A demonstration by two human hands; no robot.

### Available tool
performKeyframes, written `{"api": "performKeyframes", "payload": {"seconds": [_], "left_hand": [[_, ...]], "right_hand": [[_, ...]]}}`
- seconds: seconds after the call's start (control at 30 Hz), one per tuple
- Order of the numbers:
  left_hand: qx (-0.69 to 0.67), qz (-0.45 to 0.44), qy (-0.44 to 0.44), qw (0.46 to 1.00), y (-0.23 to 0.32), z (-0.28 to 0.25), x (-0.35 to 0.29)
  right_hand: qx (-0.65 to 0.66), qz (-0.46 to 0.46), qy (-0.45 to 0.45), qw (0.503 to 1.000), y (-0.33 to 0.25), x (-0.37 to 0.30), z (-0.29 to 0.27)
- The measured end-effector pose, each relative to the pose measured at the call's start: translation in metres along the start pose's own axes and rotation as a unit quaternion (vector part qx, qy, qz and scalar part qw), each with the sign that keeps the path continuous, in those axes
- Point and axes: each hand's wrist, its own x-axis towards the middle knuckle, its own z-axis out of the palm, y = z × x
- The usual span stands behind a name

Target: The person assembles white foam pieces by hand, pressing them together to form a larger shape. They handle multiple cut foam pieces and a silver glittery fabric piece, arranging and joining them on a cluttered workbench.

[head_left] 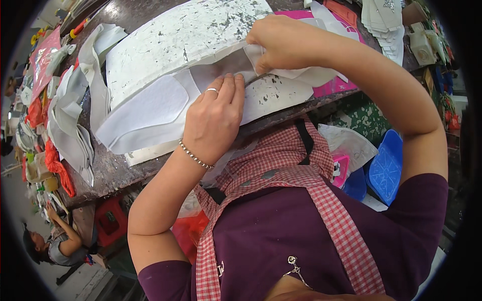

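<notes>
A long white sheet-material piece (115,135) lies along the front of the worktable, with a smooth rounded white patch (155,100) on its left part. My left hand (213,113) rests on it, palm down, fingers stretched out and close together. To the right, my right hand (283,42) is bent inward, thumb and fingers pinching the edge of the white piece near a greyish section (221,70). Its fingertips are partly hidden by the hand itself. A paint-flecked white board (170,37) lies just beyond, and another flecked sheet (276,95) shows beneath.
Stacked white cut pieces (68,123) lie at the table's left, more (384,25) at the far right. A pink sheet (331,88) lies under the work. Below the table edge are blue plastic containers (386,165). Another person (65,241) sits at lower left.
</notes>
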Motion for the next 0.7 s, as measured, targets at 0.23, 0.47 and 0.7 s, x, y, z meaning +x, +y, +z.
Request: {"api": "performKeyframes", "payload": {"seconds": [0.23,0.47,0.7], "left_hand": [[0.032,0.011,-0.098,0.995,0.003,-0.012,0.007],[-0.056,-0.01,0.01,0.998,0.007,0.009,0.018],[-0.037,-0.022,-0.003,0.999,0.011,0.011,0.017]], "right_hand": [[-0.025,0.0,-0.017,1.0,0.012,0.016,0.015],[-0.025,-0.004,-0.012,1.0,0.009,0.015,0.014],[-0.126,-0.057,0.094,0.986,0.011,-0.018,-0.019]]}}
